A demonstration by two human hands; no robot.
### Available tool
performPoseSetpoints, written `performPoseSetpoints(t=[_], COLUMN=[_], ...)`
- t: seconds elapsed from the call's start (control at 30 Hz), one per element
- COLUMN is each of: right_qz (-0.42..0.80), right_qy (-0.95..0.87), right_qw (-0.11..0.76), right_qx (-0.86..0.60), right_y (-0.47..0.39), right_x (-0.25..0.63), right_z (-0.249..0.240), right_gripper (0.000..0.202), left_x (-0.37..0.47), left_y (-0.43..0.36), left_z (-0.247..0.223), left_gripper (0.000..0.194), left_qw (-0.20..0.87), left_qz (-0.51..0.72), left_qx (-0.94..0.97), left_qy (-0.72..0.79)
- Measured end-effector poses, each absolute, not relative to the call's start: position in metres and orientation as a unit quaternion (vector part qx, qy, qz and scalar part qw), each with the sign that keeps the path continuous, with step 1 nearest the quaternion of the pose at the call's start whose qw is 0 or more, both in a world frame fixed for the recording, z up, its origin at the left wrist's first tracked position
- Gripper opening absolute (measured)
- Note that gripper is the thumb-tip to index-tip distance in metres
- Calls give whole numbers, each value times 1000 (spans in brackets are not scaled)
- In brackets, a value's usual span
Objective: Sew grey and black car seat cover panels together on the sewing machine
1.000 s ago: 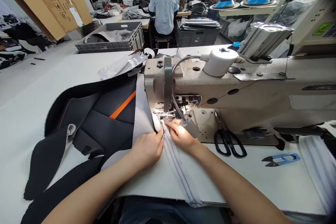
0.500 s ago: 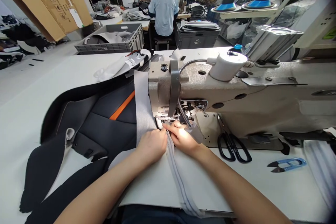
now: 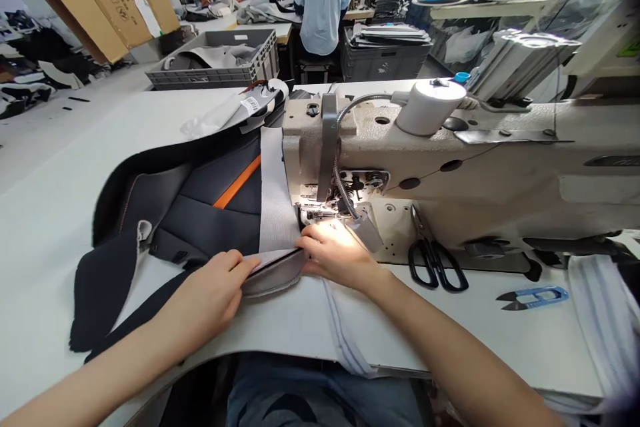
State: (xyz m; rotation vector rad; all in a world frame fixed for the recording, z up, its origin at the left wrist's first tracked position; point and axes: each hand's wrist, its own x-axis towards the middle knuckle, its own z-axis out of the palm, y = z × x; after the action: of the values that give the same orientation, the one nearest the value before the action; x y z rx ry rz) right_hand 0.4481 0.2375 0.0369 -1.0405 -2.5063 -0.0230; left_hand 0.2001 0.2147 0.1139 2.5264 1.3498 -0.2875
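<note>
A black padded fabric cover with an orange stripe and a grey panel lies left of the sewing machine. Between the fingers of my left hand is the cover's near grey edge, folded up so its underside shows. My right hand pinches the same edge further right, just in front of the lit presser foot; its fingertips partly hide the needle area. A pale striped strip runs from beneath my right hand down over the table's front edge.
Black-handled scissors rest beside the machine bed, with blue thread snips further right. A white striped cloth roll lies at the right. Beyond the table stand grey crates, a cardboard box and a seated person.
My left hand has moved left and down along the cover, away from the presser foot. The cover's near edge is now turned up between both hands. The view has tilted down slightly.
</note>
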Motion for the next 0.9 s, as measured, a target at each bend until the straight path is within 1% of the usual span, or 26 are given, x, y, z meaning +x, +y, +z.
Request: performPoseSetpoints(t=[0.03, 0.07, 0.1, 0.17, 0.23, 0.33, 0.43, 0.47, 0.5, 0.57, 0.63, 0.7, 0.8, 0.83, 0.9], right_qz=[-47, -78, -101, -128, -144, -93, 53, 98, 135, 179, 208, 215, 172, 155, 134], right_qy=[-907, -909, -909, -907, -899, -847, -751, -734, -728, -750, -777, -767, -709, -699, -713], right_qw=[187, 172, 165, 171, 181, 197, 200, 193, 183, 164, 156, 188, 255, 264, 256], right_qx=[-375, -371, -369, -363, -372, -485, -627, -644, -646, -616, -574, -575, -634, -646, -638], right_y=[240, 242, 244, 244, 240, 229, 222, 221, 221, 220, 218, 216, 222, 226, 236], right_x=[440, 432, 424, 412, 408, 419, 441, 448, 453, 459, 461, 461, 461, 460, 456], right_z=[37, 35, 32, 25, 20, 20, 25, 26, 27, 28, 26, 23, 17, 14, 9], right_gripper=[14, 13, 16, 22, 22, 8, 18, 15, 14, 27, 31, 29, 26, 26, 29], left_x=[206, 215, 225, 246, 260, 271, 276, 278, 280, 285, 287, 286, 283, 282, 281], left_y=[213, 211, 209, 203, 196, 190, 194, 197, 200, 205, 208, 209, 207, 207, 207], left_z=[121, 127, 131, 133, 126, 110, 100, 99, 99, 99, 98, 98, 97, 96, 95], left_gripper=[56, 55, 54, 56, 63, 67, 71, 74, 76, 76, 73, 72, 72, 72, 72], left_qw=[170, 202, 221, 225, 213, 211, 226, 227, 226, 222, 215, 205, 198, 199, 200], left_qz=[-108, -114, -121, -145, -179, -201, -201, -204, -208, -219, -232, -240, -235, -230, -218], left_qx=[873, 878, 883, 893, 895, 883, 863, 858, 854, 848, 844, 844, 847, 849, 851], left_qy=[444, 420, 396, 361, 349, 367, 405, 414, 420, 429, 432, 435, 433, 433, 434])
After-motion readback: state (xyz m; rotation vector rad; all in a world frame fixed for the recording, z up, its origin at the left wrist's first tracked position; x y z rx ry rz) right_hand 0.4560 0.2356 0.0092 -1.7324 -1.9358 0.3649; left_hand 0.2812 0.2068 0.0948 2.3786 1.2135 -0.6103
